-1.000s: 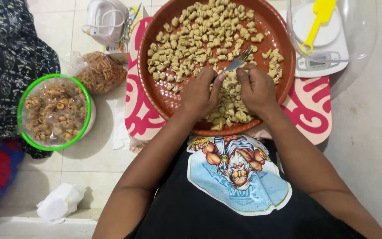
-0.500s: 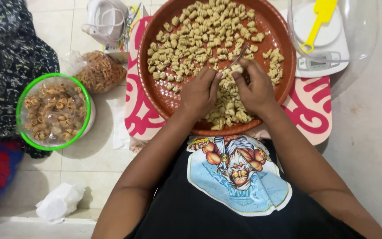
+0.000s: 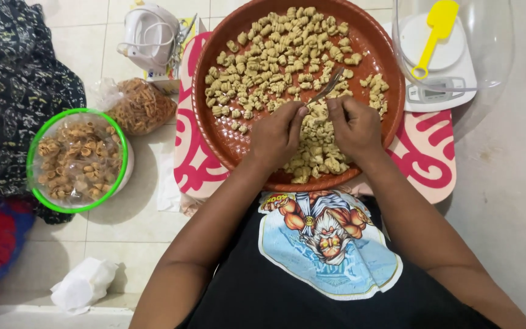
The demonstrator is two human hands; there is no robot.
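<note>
From the head camera, your left hand (image 3: 278, 135) and right hand (image 3: 353, 125) sit over the big round brown tray (image 3: 226, 131) in the upper middle. Your right grip pinches a metal fork (image 3: 326, 89). Your left grip pinches a small dough piece (image 3: 305, 111). More dough shells (image 3: 275, 55) fill the tray. A green-rimmed bowl (image 3: 78, 159) sits at the left.

Dough pieces (image 3: 287, 67) lie in the tray (image 3: 226, 137) on the mat (image 3: 433, 164); the lidded bowl (image 3: 77, 159) stands on the floor, left of the tray; the scale (image 3: 442, 85) lies at its right.
</note>
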